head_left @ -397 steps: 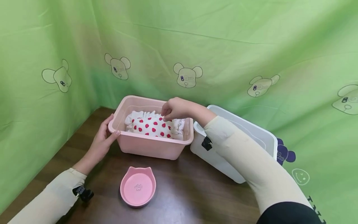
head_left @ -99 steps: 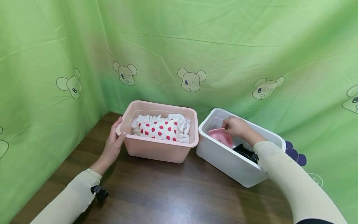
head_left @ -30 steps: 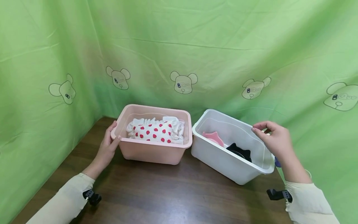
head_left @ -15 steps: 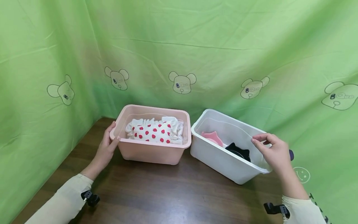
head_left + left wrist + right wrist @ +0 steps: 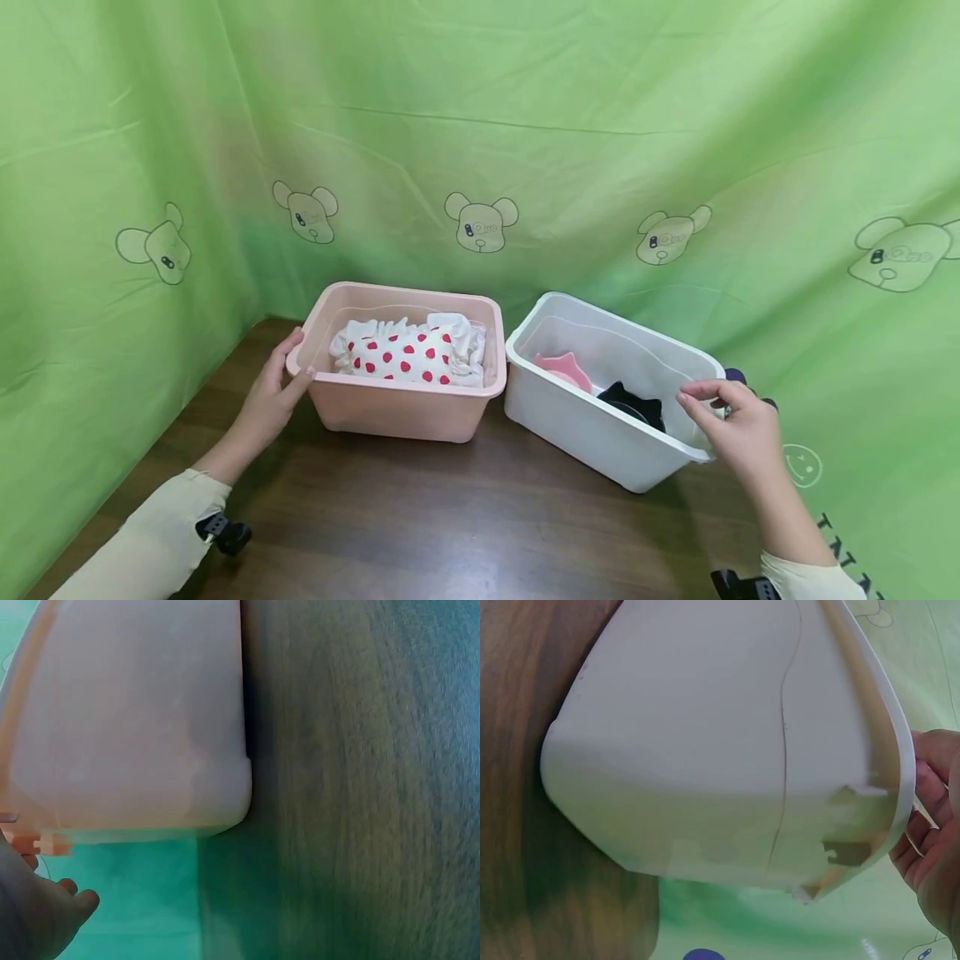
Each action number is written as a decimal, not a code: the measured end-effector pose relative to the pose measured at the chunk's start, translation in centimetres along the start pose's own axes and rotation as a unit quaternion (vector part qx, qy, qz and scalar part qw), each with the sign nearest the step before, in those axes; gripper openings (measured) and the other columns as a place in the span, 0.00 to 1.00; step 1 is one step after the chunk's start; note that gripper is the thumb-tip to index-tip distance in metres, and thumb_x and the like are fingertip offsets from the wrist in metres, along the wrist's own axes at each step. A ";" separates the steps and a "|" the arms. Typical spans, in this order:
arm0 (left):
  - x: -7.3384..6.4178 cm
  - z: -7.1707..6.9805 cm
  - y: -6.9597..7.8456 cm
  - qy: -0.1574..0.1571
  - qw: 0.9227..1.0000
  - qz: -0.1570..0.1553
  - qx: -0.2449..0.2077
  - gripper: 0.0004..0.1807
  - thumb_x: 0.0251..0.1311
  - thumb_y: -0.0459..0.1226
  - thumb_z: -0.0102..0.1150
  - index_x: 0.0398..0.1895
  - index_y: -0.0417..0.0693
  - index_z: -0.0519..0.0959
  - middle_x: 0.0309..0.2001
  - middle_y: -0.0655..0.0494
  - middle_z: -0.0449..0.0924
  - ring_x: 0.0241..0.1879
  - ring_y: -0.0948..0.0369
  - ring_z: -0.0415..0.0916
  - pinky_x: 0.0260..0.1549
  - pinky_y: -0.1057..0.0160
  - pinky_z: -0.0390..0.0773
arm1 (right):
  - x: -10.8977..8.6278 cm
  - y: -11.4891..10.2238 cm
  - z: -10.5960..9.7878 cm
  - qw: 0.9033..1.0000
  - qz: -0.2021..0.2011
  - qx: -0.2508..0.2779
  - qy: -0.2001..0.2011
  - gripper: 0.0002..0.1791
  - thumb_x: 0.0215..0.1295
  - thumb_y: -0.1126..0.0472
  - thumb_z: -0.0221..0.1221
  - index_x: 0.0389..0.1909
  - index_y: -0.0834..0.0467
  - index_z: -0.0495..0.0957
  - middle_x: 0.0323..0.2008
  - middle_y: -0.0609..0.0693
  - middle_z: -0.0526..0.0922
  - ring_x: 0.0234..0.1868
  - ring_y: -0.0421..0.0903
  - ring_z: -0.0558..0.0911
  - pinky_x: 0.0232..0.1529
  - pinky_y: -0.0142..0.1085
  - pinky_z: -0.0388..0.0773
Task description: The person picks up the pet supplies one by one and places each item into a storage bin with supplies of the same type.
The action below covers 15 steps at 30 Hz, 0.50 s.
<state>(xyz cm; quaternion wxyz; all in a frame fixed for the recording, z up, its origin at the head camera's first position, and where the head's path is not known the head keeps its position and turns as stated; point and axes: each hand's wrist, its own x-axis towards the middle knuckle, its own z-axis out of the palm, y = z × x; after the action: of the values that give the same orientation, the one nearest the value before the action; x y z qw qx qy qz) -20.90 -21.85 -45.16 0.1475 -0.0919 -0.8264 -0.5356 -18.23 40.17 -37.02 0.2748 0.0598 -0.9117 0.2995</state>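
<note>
My left hand (image 5: 272, 392) grips the left end of the pink plastic storage bin (image 5: 397, 408), thumb over the rim. In the left wrist view, that bin's wall (image 5: 135, 720) fills the upper left. Inside lies a ruffled white cloth item (image 5: 405, 354) with red strawberry-like spots. My right hand (image 5: 738, 425) hovers at the right end of the white storage bin (image 5: 585, 433), fingers loosely curled, thumb near index finger, nothing visible between them. A pink cat-eared dish (image 5: 567, 369) and a black cat-eared dish (image 5: 633, 404) sit in the white bin, partly hidden by its front wall.
Both bins stand side by side on a dark wooden table (image 5: 420, 517). Their near corners almost meet. A green curtain (image 5: 420, 150) with bear-face prints hangs close behind them and along both sides.
The pink dish went from the table into the white bin, where my right hand was on it 3.3 seconds ago. That hand has since let go and drawn back rightward. My left hand stays on the pink bin.
</note>
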 end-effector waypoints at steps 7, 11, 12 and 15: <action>-0.1 -1.0 0.1 0.002 0.998 -0.005 0.059 0.37 0.74 0.43 0.56 0.81 0.48 0.56 0.82 0.50 0.51 0.79 0.41 0.47 0.71 0.29 0.52 | -0.9 0.7 0.0 1.000 -0.009 -0.023 0.003 0.06 0.62 0.60 0.72 0.39 0.54 0.88 0.34 0.25 0.77 0.35 0.29 0.73 0.29 0.19 0.70; -0.1 -1.7 0.5 0.006 0.997 -0.005 0.082 0.36 0.72 0.45 0.59 0.80 0.48 0.60 0.80 0.47 0.56 0.78 0.40 0.51 0.70 0.29 0.55 | -1.3 1.1 0.0 0.999 -0.028 -0.019 0.029 0.06 0.58 0.65 0.73 0.36 0.55 0.88 0.33 0.24 0.77 0.34 0.30 0.72 0.31 0.18 0.67; -0.1 -1.9 0.6 0.006 0.996 -0.006 0.087 0.36 0.72 0.45 0.60 0.79 0.48 0.61 0.79 0.46 0.58 0.77 0.39 0.52 0.69 0.29 0.56 | -1.4 1.2 0.0 0.999 -0.033 -0.017 0.034 0.07 0.57 0.66 0.74 0.36 0.55 0.88 0.33 0.24 0.77 0.35 0.29 0.72 0.32 0.18 0.66; -0.2 -2.6 0.8 0.006 0.994 -0.006 0.105 0.36 0.71 0.48 0.62 0.77 0.49 0.64 0.77 0.44 0.63 0.76 0.38 0.56 0.67 0.28 0.58 | -1.7 1.4 -0.3 0.998 -0.041 -0.019 0.044 0.08 0.54 0.67 0.74 0.35 0.55 0.88 0.33 0.22 0.76 0.36 0.25 0.71 0.35 0.17 0.64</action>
<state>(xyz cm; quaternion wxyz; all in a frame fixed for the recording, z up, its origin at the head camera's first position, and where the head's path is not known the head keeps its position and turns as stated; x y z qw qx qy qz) -20.13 -23.88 -43.52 0.1580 -0.0683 -0.8779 -0.4468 -17.04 41.35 -38.49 0.3278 0.0789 -0.9010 0.2731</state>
